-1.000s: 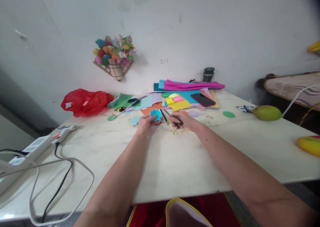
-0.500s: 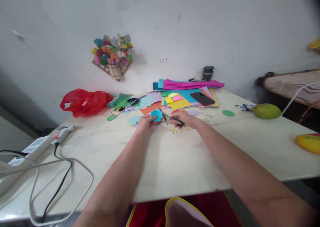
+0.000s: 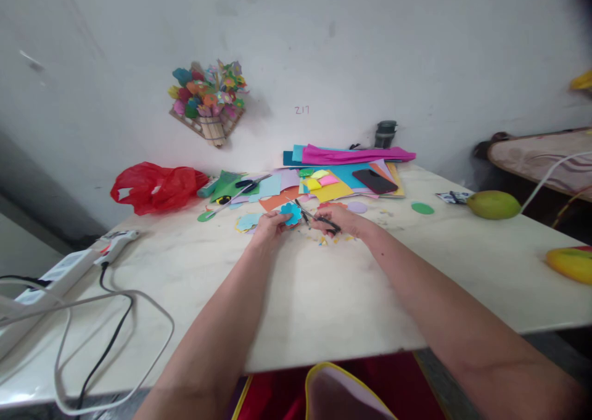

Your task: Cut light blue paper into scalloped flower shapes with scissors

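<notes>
Pinched between the thumb and fingers of my left hand (image 3: 272,227) is a blue paper flower (image 3: 291,213) with a scalloped edge. My right hand (image 3: 340,220) is wrapped round the dark handles of a pair of scissors (image 3: 331,226). Their blades point left, parted, close to the flower's right edge; whether they touch it I cannot tell. Small paper scraps (image 3: 322,241) lie on the table below the scissors. To the left of my left hand rests a pale blue scalloped paper piece (image 3: 248,222). A lilac paper circle (image 3: 357,207) sits beyond my right hand.
Coloured paper sheets (image 3: 340,189) with a phone (image 3: 375,182) on them lie at the back. A red plastic bag (image 3: 157,187) and second scissors (image 3: 247,187) are at back left, a power strip (image 3: 60,278) at left, a mango (image 3: 494,205) at right.
The blue paper flower has shifted very slightly right in my left hand. The scissors and my right hand stay almost where they were.
</notes>
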A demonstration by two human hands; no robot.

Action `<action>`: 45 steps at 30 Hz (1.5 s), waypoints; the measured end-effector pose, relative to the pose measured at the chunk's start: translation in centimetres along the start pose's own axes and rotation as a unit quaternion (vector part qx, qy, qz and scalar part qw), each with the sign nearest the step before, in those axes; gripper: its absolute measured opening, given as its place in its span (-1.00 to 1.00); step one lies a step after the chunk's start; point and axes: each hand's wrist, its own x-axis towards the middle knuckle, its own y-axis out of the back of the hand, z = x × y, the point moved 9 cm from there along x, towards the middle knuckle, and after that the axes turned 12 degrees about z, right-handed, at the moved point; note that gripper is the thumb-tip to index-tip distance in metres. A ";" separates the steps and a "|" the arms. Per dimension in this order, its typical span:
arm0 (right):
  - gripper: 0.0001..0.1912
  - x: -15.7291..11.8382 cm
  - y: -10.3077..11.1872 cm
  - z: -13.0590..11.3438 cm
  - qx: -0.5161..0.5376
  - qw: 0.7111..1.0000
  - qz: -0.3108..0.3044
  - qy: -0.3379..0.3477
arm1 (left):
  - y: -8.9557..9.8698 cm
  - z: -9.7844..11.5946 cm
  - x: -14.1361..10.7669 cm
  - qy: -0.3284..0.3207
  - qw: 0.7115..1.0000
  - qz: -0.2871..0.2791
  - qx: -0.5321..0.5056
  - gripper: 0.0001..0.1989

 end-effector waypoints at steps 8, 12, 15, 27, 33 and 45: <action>-0.69 0.5 -0.1 0.5 0.011 1.000 -0.007 0.003 | -0.2 0.0 0.0 -0.003 1.000 -0.010 0.009 -0.86; -0.71 0.6 -0.1 0.6 0.001 1.000 -0.008 0.011 | -0.2 0.1 -0.1 -0.002 1.000 -0.010 0.011 -0.85; -0.72 0.5 -0.1 0.5 -0.004 1.000 -0.007 0.013 | -0.2 0.2 -0.2 -0.004 1.000 -0.011 0.017 -0.85; -0.73 0.4 -0.2 0.4 0.004 1.000 -0.009 -0.001 | -0.3 0.3 -0.4 0.002 1.000 -0.008 0.015 -0.87; -0.74 0.3 -0.2 0.1 -0.001 1.000 -0.014 0.019 | -0.2 0.2 -0.4 0.006 1.000 -0.005 0.018 -0.85; -0.73 0.5 0.0 0.2 -0.004 0.999 -0.018 0.033 | -0.3 0.2 -0.2 0.003 0.999 -0.016 0.029 -0.87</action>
